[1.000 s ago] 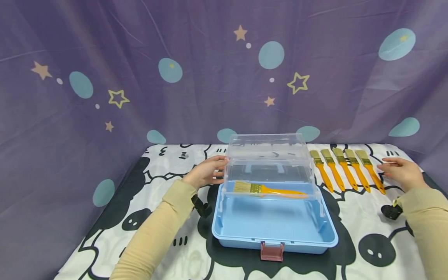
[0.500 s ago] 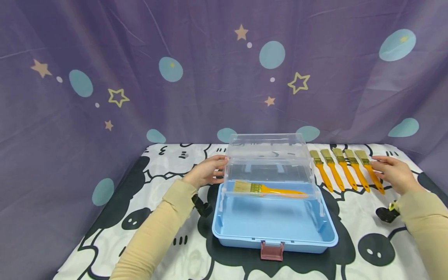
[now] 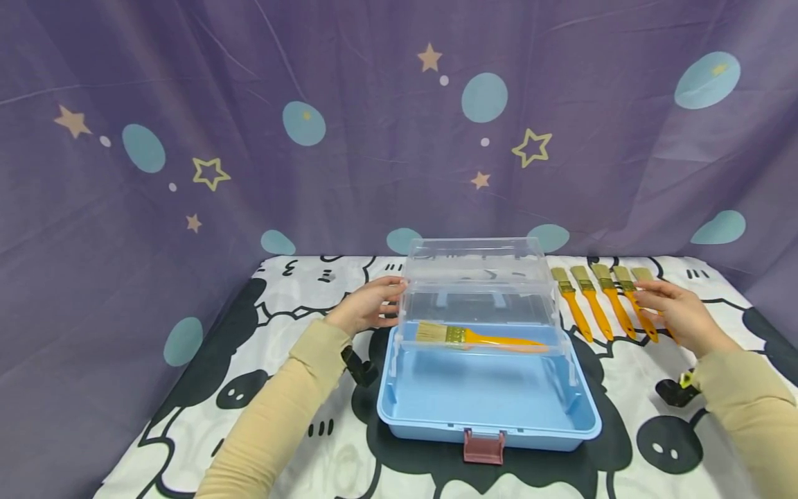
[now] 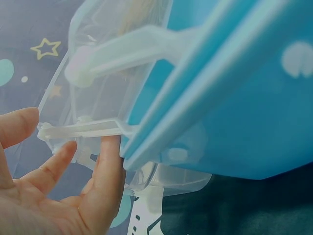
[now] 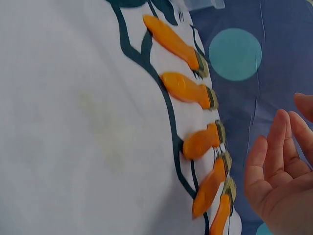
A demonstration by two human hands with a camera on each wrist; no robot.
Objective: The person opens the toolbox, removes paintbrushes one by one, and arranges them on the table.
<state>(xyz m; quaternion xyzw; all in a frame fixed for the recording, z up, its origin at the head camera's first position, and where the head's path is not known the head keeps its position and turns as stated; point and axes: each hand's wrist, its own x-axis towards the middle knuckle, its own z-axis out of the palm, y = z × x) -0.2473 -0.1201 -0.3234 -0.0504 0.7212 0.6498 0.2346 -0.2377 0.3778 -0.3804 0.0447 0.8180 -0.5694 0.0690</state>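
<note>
My left hand (image 3: 368,305) is at the left side of a light-blue plastic box (image 3: 486,395) whose clear lid (image 3: 476,258) is raised. In the left wrist view its fairly straight fingers (image 4: 108,181) reach the lid's hinge arms, one fingertip right at the box's rim. A paintbrush (image 3: 499,341) with an orange handle lies across the clear upper tray. To the right, my right hand (image 3: 682,315) hovers over the rightmost paintbrush (image 3: 642,274) of a row, covering most of its handle. The right wrist view shows that hand (image 5: 283,181) with fingers loosely bent and nothing between them.
Several more paintbrushes (image 3: 572,305) lie side by side right of the box, bristles pointing away. A pink latch (image 3: 483,449) hangs from the box's front. A black-and-white patterned cloth (image 3: 337,416) covers the table, and a purple curtain (image 3: 349,194) stands behind.
My right hand has moved left, from beside the row of paintbrushes to over the rightmost one. The left hand and the box have stayed where they were.
</note>
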